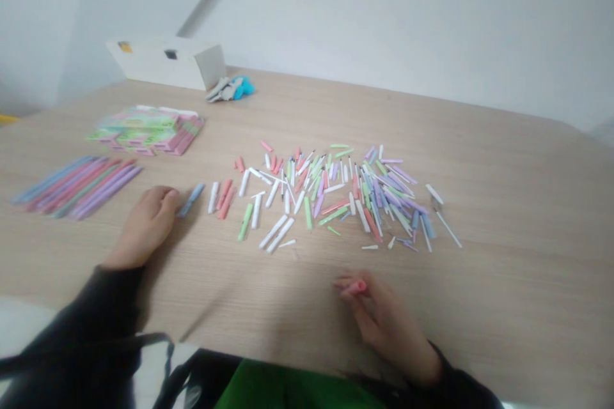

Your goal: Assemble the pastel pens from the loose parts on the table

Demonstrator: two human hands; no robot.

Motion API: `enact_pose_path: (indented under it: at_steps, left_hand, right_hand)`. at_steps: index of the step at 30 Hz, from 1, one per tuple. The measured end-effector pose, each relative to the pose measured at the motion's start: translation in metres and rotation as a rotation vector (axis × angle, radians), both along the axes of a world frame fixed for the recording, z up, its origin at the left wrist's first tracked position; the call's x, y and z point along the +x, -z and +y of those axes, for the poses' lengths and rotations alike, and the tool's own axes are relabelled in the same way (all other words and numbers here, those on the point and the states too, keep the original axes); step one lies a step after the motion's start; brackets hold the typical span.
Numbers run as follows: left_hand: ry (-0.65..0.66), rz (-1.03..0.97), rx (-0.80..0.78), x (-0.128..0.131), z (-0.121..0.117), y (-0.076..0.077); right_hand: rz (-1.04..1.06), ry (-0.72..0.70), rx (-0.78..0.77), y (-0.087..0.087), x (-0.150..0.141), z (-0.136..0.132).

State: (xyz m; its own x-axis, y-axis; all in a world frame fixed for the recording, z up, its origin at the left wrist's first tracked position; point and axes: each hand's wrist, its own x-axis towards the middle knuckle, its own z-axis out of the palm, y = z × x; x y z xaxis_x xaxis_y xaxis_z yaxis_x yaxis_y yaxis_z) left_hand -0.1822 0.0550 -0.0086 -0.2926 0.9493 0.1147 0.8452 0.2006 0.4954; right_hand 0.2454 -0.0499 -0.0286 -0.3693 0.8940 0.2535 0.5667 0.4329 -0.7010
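Note:
My right hand [384, 316] is near the front edge of the table, its fingers closed around a short pink pen tube [355, 288] whose round open end faces me. At the left, my left hand [149, 220] rests on the tabletop with curled fingers, close beside a blue pen piece [190, 200]. Whether it touches that piece, or has anything inside, is hidden. Just right of the blue piece lie a white piece [213, 197] and two coral pieces [225, 199]. Loose pen parts [330, 188] in white, green, purple, coral and blue spread over the middle.
Assembled-looking long sticks [77, 185] in pastel colours lie in a row at the left. Behind them are stacked pink-and-green packages [151, 130]. A white box [163, 64] stands by the wall, with grey-and-blue gloves [231, 89] next to it.

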Motion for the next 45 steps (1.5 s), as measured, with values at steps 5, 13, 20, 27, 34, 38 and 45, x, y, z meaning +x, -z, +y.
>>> enact_pose_path:
  at_steps: [5, 13, 20, 27, 34, 38, 45]
  left_hand:
    - [-0.110, -0.218, 0.272, 0.022, -0.003, -0.023]
    - [0.678, -0.740, 0.095, 0.126, -0.024, -0.045]
    - [0.714, -1.141, -0.210, 0.188, -0.035, -0.019]
    - [0.415, -1.491, -0.030, 0.144, -0.002, -0.013]
    - [0.522, -1.577, -0.049, 0.138, -0.002, -0.009]
    - [0.525, -1.640, 0.029, 0.137, -0.002, -0.015]
    - [0.325, -1.757, 0.131, 0.125, -0.008, -0.040]
  right_hand:
    - [0.161, 0.006, -0.166, -0.010, -0.003, 0.007]
    - [0.393, -0.089, -0.353, -0.046, -0.034, 0.040]
    - [0.111, -0.136, -0.090, -0.049, -0.054, 0.060]
    - [-0.223, 0.319, -0.012, -0.034, 0.035, 0.113]
    - [-0.311, 0.292, -0.042, -0.024, 0.056, 0.122]
    - [-0.258, 0.166, -0.040, -0.031, 0.047, 0.111]
    - [-0.214, 0.124, -0.005, -0.030, 0.021, 0.099]
